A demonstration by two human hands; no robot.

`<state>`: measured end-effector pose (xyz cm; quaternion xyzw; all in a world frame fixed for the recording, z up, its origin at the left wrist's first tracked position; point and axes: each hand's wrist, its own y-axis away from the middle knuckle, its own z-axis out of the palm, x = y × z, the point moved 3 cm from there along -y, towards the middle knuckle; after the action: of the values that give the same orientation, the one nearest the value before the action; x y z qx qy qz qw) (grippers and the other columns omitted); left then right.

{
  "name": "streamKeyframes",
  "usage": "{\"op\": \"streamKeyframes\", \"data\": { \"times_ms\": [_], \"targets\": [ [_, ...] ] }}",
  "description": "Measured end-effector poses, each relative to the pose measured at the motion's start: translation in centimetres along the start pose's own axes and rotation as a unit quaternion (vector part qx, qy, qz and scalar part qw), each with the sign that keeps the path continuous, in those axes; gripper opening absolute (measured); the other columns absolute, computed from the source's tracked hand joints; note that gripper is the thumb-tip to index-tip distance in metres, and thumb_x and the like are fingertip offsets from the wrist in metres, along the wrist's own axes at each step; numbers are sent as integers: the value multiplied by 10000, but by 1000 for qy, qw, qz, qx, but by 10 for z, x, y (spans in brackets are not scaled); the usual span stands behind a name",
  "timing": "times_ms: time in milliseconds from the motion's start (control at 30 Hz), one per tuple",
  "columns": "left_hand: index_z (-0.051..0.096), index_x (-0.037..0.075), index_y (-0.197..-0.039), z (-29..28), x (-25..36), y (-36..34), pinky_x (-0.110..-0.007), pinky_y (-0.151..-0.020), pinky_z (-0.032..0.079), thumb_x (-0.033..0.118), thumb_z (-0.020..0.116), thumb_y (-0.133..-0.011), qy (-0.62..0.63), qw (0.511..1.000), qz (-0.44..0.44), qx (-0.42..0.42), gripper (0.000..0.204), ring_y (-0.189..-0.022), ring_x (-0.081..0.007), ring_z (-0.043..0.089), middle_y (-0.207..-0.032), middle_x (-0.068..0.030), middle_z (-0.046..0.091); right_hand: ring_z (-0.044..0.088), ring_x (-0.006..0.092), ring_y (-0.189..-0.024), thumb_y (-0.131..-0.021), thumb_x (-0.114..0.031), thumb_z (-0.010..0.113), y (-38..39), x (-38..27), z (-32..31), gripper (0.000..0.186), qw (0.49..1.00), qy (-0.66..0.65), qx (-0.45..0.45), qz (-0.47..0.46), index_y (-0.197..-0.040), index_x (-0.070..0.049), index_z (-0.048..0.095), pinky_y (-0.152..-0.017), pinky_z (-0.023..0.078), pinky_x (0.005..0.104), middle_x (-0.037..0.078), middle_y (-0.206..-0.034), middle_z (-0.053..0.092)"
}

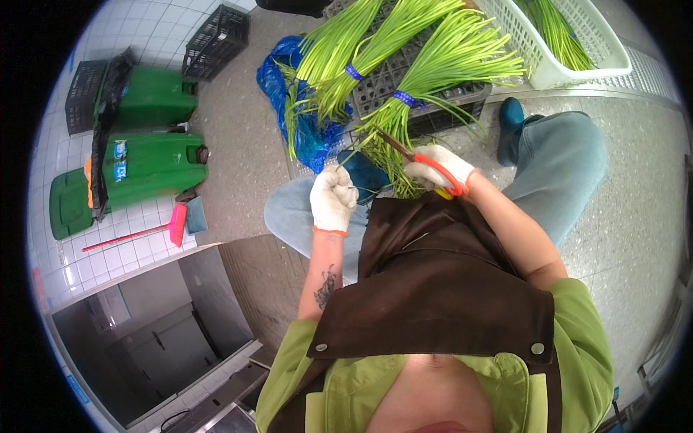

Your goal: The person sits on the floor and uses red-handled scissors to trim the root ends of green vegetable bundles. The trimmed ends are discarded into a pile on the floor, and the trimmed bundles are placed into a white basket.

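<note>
My left hand (333,198), in a white knit glove, is closed on a thin green stalk. My right hand (437,169), also gloved, grips orange-handled scissors (398,147), whose blades reach up-left toward that stalk; whether they touch it I cannot tell. Beyond my hands, banded bundles of long green stalks (451,50) lie on a black crate (469,101) and beside it over a crumpled blue plastic bag (273,76). Loose greens (408,184) lie low between my legs, partly hidden by my right hand.
A white basket (599,65) with more stalks stands at upper right. Green bins (144,166), black crates (216,40) and a pink broom (177,225) are at left. An opening with a metal edge (253,346) is at lower left. My bent knees and boots frame the work.
</note>
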<state>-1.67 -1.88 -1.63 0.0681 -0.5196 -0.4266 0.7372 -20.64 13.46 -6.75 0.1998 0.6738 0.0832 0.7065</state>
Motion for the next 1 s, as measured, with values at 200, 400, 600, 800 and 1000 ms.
{"op": "streamKeyframes", "data": {
  "times_ms": [200, 400, 600, 800, 1000],
  "targets": [
    [538, 110, -918, -32, 3, 5, -334, -488, 354, 163, 531, -840, -217, 975, 43, 3, 95, -570, -205, 441, -768, -42, 521, 657, 413, -827, -802, -321, 645, 22, -4, -2, 279, 977, 183, 66, -88, -896, -64, 693, -743, 514, 454, 217, -835, 680],
    [490, 79, -1382, -2, -28, -15, -455, -1021, 459, 332, 636, -834, -734, 666, 129, 32, 621, -1182, -415, 581, -1346, -239, 544, 657, 384, -788, -825, -260, 640, 24, 7, -26, 220, 966, 202, 153, -57, -886, -50, 667, -721, 500, 430, 200, -795, 665],
    [388, -8, -1452, 14, -92, -51, -308, -674, 567, 296, 858, -733, -463, 886, 8, -5, 910, -986, -210, 635, -1281, -188, 572, 651, 427, -874, -804, -287, 642, 27, 10, -24, 260, 955, 237, 178, -12, -931, -63, 675, -768, 506, 462, 229, -876, 682],
    [612, 15, -1006, 9, -98, -72, -232, -423, 384, 180, 703, -905, -326, 941, 40, 83, 214, -492, -69, 490, -688, 2, 578, 652, 430, -900, -811, -310, 623, 23, 16, -28, 278, 948, 249, 198, 8, -944, -72, 683, -785, 513, 478, 232, -888, 684],
    [587, 82, -947, 16, -80, -66, -224, -425, 329, 189, 687, -901, -283, 958, 39, 37, 153, -476, -60, 435, -690, 6, 558, 664, 423, -903, -840, -306, 592, 22, 16, -30, 298, 945, 264, 190, 15, -1009, -87, 703, -795, 521, 494, 229, -921, 695]
  ]
}}
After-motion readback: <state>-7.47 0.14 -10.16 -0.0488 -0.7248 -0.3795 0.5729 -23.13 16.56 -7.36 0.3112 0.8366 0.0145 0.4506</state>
